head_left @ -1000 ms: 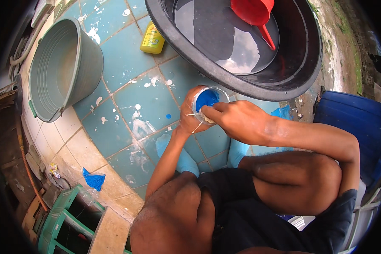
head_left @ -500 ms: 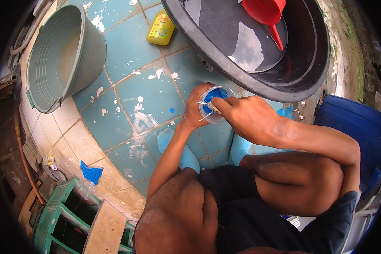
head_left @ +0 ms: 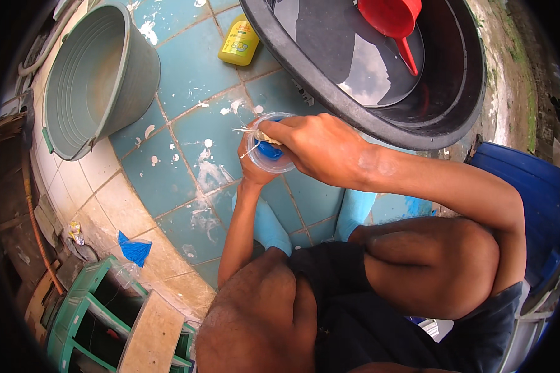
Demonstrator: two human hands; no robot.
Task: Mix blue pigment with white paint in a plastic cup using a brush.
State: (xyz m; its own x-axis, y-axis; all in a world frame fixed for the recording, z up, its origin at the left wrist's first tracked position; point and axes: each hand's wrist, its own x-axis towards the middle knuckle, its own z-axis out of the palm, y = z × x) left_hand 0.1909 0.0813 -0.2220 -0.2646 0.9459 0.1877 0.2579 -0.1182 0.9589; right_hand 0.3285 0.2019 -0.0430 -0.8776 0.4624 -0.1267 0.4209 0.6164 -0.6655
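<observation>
My left hand is wrapped around the far-left side of a clear plastic cup and holds it above the tiled floor, between my knees and the black tub. Blue paint-like stuff shows inside the cup. Over its rim my right hand pinches a pale, stubby piece with loose white strands sticking out to the left. What kind of thing this piece is I cannot make out, and its lower end is hidden in the cup.
A large black tub with water and a red dipper stands far right. A yellow bottle and a grey-green bucket are farther left. Near left are a green crate and blue plastic scrap; a blue container stands right.
Both hands have shifted left together with the cup. My right hand now covers more of the cup's opening, its pinch still at the rim.
</observation>
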